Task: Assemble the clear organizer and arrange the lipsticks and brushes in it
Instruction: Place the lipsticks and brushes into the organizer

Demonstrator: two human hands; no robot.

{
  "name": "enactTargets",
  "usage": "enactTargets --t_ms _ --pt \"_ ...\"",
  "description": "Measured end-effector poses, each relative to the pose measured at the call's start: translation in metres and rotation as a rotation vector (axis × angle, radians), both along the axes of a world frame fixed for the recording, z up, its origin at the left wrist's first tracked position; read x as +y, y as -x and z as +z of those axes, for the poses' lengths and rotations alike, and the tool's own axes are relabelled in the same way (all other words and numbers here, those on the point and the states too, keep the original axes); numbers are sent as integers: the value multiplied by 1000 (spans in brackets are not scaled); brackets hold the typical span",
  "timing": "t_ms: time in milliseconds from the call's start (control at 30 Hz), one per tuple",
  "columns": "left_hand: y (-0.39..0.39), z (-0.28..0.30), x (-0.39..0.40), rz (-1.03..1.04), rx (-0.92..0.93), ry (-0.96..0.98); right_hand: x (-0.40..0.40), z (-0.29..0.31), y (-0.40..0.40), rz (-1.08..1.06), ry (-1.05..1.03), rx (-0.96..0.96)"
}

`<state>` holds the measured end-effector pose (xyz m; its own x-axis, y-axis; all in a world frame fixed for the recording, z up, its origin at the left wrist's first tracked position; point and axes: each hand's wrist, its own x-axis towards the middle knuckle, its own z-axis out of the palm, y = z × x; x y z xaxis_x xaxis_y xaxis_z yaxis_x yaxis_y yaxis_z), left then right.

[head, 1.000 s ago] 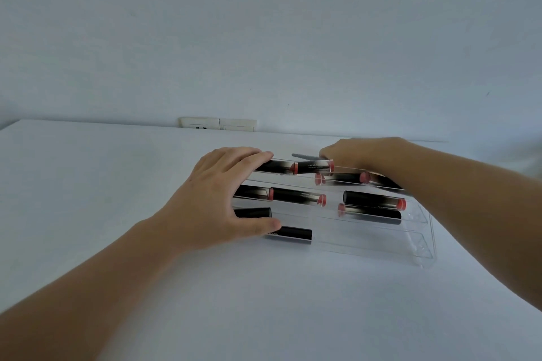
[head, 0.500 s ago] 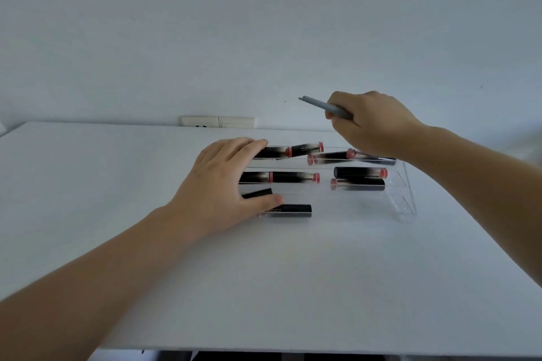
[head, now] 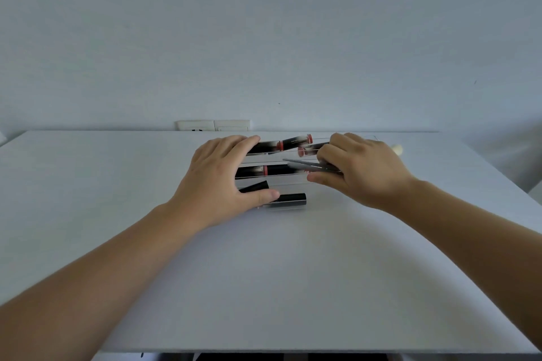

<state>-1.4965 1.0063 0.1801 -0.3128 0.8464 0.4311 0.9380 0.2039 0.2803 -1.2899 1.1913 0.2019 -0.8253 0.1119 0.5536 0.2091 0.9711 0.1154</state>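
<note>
Movement in the last half-second belonged to the right hand [head: 362, 168]: it had been raised above the clear tiered acrylic organizer [head: 286, 182] and had come down over its middle tier, fingers clenched round the thin grey-handled brush [head: 308, 165], which lay nearly level. To me that looked like the brush being laid among the black lipsticks with pink bands [head: 294, 142], so the arranging seemed well along. The left hand [head: 223, 179] had stayed spread against the organizer's left end on the white table [head: 117, 214], fingers straight, thumb by the front tube. The right half of the organizer was hidden behind the right hand, its clear edges were faint, and the brush was blurred.
</note>
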Motion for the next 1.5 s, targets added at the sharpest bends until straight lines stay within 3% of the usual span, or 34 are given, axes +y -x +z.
enactTargets --t_ms 333,900,1133,1300,1500 --pt "-1 1 -3 -8 12 -9 6 -8 3 195 -70 1" --pt "-3 2 -5 -20 1 -3 -21 -12 9 40 -9 75" --pt "-4 3 -8 -27 1 0 -13 -16 6 47 335 143" --pt "-5 4 -9 -35 -7 -2 -14 -16 5 76 453 156" --pt "-2 10 -8 -41 -45 -3 -15 -15 1 123 376 185"
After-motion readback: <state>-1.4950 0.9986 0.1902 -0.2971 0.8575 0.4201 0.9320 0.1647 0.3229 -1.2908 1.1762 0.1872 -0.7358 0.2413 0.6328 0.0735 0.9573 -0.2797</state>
